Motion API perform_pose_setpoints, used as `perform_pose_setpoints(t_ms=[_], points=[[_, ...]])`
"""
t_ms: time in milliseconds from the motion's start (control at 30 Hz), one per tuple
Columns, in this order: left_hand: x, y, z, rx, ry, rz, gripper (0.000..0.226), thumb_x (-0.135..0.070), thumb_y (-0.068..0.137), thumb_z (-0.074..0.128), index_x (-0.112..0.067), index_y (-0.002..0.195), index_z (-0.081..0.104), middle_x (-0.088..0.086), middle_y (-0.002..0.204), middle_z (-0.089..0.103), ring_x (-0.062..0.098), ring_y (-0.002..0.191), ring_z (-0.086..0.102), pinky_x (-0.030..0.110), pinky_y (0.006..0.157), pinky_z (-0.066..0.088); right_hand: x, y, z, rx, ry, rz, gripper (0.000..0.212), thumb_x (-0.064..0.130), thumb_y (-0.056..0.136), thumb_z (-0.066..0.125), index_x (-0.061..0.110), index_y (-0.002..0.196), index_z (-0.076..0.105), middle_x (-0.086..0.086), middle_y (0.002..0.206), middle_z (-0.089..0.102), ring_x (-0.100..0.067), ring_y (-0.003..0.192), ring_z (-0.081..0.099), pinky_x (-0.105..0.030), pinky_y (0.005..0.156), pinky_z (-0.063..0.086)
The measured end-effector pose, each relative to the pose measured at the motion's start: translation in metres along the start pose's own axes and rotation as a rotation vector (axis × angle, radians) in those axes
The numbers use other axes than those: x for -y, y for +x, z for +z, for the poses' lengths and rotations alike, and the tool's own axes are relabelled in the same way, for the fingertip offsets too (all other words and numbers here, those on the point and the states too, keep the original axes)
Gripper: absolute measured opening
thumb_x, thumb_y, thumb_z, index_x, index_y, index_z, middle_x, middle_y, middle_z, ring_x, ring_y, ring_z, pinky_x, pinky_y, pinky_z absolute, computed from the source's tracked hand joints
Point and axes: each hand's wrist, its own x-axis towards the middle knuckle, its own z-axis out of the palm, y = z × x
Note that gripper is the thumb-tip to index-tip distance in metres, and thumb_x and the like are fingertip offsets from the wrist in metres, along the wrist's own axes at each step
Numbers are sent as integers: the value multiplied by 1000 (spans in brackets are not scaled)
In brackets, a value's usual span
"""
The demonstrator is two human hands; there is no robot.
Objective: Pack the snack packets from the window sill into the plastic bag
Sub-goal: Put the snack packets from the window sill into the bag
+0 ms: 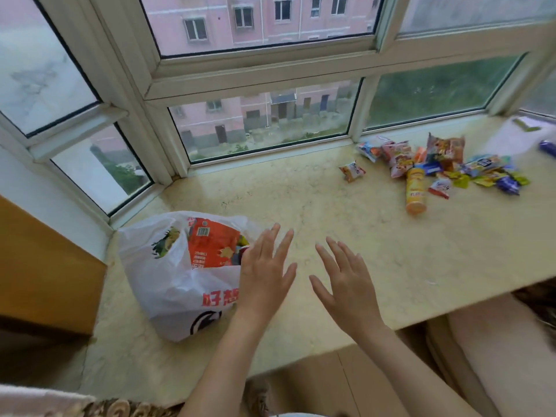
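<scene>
A white plastic bag (174, 284) with red lettering lies on the marble window sill (301, 206) at the left, its mouth open on an orange snack packet (210, 242) inside. My left hand (264, 272) hovers flat with straight fingers at the bag's right edge. My right hand (346, 284) is spread open just beside it, holding nothing. A pile of several colourful snack packets (445, 164) sits far right on the sill, with a yellow chip tube (415, 191) lying at its front and one small orange packet (352, 170) apart to the left.
Window frames (261, 82) close the sill at the back and left. A brown cabinet side (39, 266) stands left of the bag. A blue item (547, 147) and a green-white item (528, 123) lie at the far right corner. A cushion (496, 356) sits below the sill's front edge.
</scene>
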Motion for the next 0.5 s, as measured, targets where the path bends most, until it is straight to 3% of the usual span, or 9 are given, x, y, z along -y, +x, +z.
perform_pose_setpoints(t_ms=[167, 500], points=[[-100, -13, 20, 34, -61, 75, 68, -41, 84, 64, -27, 145, 35, 4, 149, 39, 22, 134, 33, 47, 98, 45, -76, -57, -42, -26, 6, 132, 58, 48, 91, 39, 22, 143, 39, -4, 150, 38, -25, 138, 34, -49, 108, 32], [-230, -13, 56, 116, -49, 213, 70, -44, 84, 64, -27, 146, 36, 2, 151, 36, 18, 136, 26, 41, 102, 40, -199, -125, -101, -34, -77, 325, 60, 49, 91, 37, 22, 144, 36, -8, 149, 38, -27, 137, 33, -53, 106, 37]])
